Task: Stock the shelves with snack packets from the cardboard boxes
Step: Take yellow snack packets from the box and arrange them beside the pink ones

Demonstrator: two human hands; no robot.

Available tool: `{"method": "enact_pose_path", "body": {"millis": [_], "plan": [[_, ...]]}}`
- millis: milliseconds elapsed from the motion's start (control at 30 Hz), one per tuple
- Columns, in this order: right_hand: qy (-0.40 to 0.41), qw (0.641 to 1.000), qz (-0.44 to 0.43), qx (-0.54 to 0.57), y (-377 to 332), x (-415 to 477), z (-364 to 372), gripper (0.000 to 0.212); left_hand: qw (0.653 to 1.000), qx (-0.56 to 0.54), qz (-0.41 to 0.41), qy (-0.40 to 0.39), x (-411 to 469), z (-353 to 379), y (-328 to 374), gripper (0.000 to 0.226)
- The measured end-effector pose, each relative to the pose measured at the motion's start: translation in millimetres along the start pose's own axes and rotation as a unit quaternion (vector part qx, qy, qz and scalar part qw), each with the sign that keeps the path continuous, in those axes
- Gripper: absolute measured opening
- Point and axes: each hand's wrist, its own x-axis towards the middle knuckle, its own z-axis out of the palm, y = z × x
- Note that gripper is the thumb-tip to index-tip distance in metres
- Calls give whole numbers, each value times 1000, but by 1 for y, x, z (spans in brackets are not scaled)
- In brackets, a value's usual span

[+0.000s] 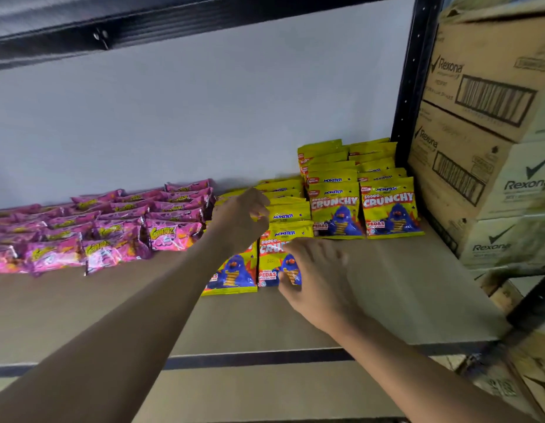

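Yellow Monster Crunchy snack packets stand in rows on the brown shelf board, at the back right. Two more rows of them run forward, ending in a front yellow packet and its left neighbour. My right hand lies over the right half of that front packet, thumb on its face, fingers spread and blurred. My left hand hovers over the row behind with its fingers curled toward the packet tops. Whether it pinches one is hidden.
Pink snack packets fill the left of the shelf in several overlapping rows. Stacked Rexona cardboard boxes stand to the right, beyond the black shelf upright. A dark upper shelf edge runs overhead. A grey wall backs the shelf.
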Motion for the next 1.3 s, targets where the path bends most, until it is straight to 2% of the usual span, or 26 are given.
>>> {"method": "enact_pose_path", "body": {"millis": [167,367,500,600,700,900,1033,1167,1300], "plan": [[-49,996,1,-69,3,1,9,42,994,92,32,-46,4,12,8,32],[-50,995,8,-84,1,3,10,42,980,157,53,-112,17,19,5,48],[-59,994,16,-88,-3,6,8,44,981,163,66,-87,25,19,7,50],[-73,992,18,-96,-5,20,9,52,983,159,67,-67,36,18,9,71],[-78,992,24,-101,-5,26,14,55,983,142,33,-114,48,16,4,90],[-68,992,22,-106,-4,26,23,54,986,122,41,-108,69,18,-16,80],[-76,991,22,-107,-1,26,23,53,984,113,38,-132,77,24,-17,86],[-92,990,24,-100,-1,27,23,52,984,128,43,-118,82,28,-20,93],[-91,991,25,-95,-1,26,23,51,984,126,37,-120,84,30,-25,89]]}}
